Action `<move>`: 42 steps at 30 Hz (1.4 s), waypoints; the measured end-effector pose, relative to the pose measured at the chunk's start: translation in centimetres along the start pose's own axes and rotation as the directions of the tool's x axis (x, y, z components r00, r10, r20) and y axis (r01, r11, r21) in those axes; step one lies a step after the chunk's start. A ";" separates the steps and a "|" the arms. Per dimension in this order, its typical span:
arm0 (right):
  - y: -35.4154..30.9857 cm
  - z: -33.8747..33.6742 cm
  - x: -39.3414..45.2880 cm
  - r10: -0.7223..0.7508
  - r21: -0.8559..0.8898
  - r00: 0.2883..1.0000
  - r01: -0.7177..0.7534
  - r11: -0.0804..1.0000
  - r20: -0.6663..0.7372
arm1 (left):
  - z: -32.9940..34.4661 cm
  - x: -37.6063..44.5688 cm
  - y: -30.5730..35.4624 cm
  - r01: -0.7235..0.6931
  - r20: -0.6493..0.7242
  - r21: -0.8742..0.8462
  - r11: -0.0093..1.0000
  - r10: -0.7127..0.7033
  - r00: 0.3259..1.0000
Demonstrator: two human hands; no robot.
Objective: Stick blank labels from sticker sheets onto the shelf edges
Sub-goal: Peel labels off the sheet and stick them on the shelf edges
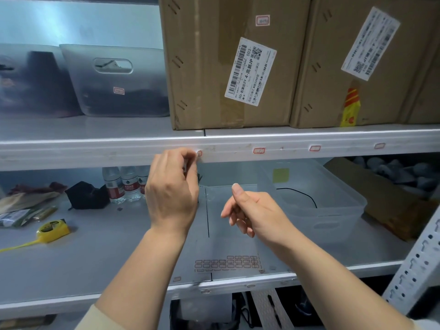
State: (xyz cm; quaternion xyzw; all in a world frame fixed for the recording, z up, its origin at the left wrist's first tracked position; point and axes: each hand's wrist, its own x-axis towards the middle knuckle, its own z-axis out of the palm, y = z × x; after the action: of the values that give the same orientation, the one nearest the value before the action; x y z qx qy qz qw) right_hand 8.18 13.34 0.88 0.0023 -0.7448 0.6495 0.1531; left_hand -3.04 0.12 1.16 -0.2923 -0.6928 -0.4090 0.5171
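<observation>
My left hand [172, 189] is raised to the upper shelf edge [95, 152], its fingertips pressing a red-bordered blank label [199, 153] onto the metal. Most of that label is hidden by the fingers. My right hand [252, 214] hovers lower, in front of the lower shelf, fingers loosely curled and thumb up, holding nothing. Three more labels [259, 150] are stuck along the same edge to the right. The sticker sheet [227, 262] with several red-bordered labels lies flat near the front of the lower shelf.
Two cardboard boxes [228, 63] and grey bins [114, 79] stand on the upper shelf. On the lower shelf are a clear plastic bin [319, 201], water bottles [121, 184], a yellow tape measure [53, 231] and a black pouch [87, 195]. A perforated upright [414, 263] stands at right.
</observation>
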 end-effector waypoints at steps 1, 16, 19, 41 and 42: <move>0.0 -0.1 -0.1 0.000 0.002 1.000 0.000 1.000 -0.001 | 0.1 0.0 0.1 0.017 -0.014 -0.008 1.000 -0.017 1.000; 0.8 -1.6 -0.2 -0.024 -0.054 0.998 0.021 0.998 -0.059 | -0.5 -0.5 1.2 0.044 -0.063 -0.079 0.996 -0.049 0.997; 1.2 -2.0 0.0 -0.138 -0.096 0.980 0.125 0.987 -0.144 | -0.7 -1.0 2.7 0.061 0.048 -0.171 0.983 -0.053 0.997; 0.9 -5.5 -1.1 -0.342 0.021 0.861 0.377 0.926 -0.377 | 1.9 -2.2 7.0 0.509 0.465 -0.578 0.638 -0.255 0.848; 0.9 -5.5 -1.1 -0.345 0.024 0.860 0.381 0.924 -0.376 | 2.0 -2.2 7.0 0.504 0.458 -0.567 0.652 -0.259 0.850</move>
State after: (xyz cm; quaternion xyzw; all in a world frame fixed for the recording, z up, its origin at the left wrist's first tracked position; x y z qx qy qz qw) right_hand 10.23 18.58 0.34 0.0296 -0.6570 0.6334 0.4079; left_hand 2.49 5.36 0.64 -0.3681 -0.6224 -0.6740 0.1512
